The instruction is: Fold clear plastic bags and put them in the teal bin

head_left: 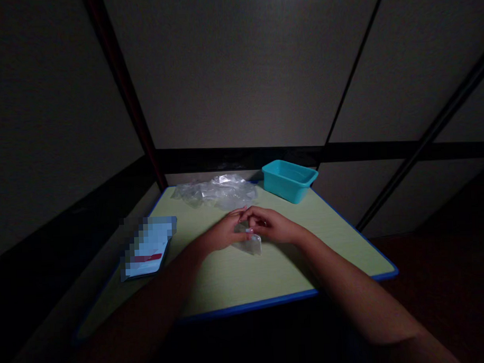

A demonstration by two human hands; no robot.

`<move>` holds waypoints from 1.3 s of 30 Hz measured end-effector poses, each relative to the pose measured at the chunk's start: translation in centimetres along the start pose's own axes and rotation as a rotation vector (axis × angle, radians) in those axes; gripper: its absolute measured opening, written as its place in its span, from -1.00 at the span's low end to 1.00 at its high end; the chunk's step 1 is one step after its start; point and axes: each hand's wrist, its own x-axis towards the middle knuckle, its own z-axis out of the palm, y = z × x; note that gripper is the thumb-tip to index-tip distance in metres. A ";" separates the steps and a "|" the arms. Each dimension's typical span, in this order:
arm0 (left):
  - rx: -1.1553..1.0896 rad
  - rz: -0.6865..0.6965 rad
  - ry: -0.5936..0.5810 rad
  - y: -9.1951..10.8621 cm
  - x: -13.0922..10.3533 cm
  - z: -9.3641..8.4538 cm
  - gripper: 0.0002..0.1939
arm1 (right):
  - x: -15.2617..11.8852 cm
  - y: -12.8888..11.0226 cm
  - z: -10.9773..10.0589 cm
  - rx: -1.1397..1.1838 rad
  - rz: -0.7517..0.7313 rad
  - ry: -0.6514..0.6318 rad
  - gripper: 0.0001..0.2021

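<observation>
Over the middle of the table, my left hand [224,232] and my right hand [271,224] meet at the fingertips. Between them they grip a small clear plastic bag [250,246], whose lower part hangs out below the fingers. My left thumb presses on the bag close to my right thumb. Both hands are closed, and the fingers partly hide the bag's upper part. Whether anything is inside the bag I cannot tell. Behind the hands lies a crumpled heap of clear plastic [218,190].
A turquoise plastic basin [287,182] stands at the table's back right. On the left lies a phone or tablet [149,247] with a lit, blurred screen. The pale table [246,292] has a blue edge. Panelled walls [238,70] rise behind and to the left.
</observation>
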 end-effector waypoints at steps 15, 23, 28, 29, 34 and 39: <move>-0.231 -0.244 0.200 -0.9 0.2 -0.5 -0.73 | 0.4 2.7 -1.5 0.127 0.084 0.357 -0.79; -0.121 -0.256 0.226 -0.5 0.1 -0.6 -0.75 | 0.6 3.5 -1.4 0.216 0.371 0.462 -0.73; -0.093 -0.259 0.279 -0.9 0.1 -0.4 -0.76 | 0.9 4.2 -0.2 0.209 0.598 0.462 -0.64; -0.102 -0.265 0.293 -1.1 0.1 -0.3 -0.76 | 1.0 4.4 0.0 0.180 0.625 0.469 -0.60; -0.266 -0.319 0.308 -0.8 0.1 0.2 -0.76 | 1.3 4.5 0.4 -0.231 0.479 0.541 -0.57; -0.604 -0.421 0.270 0.6 0.0 0.4 -0.67 | 1.0 3.5 -0.2 -0.444 0.346 0.601 -0.60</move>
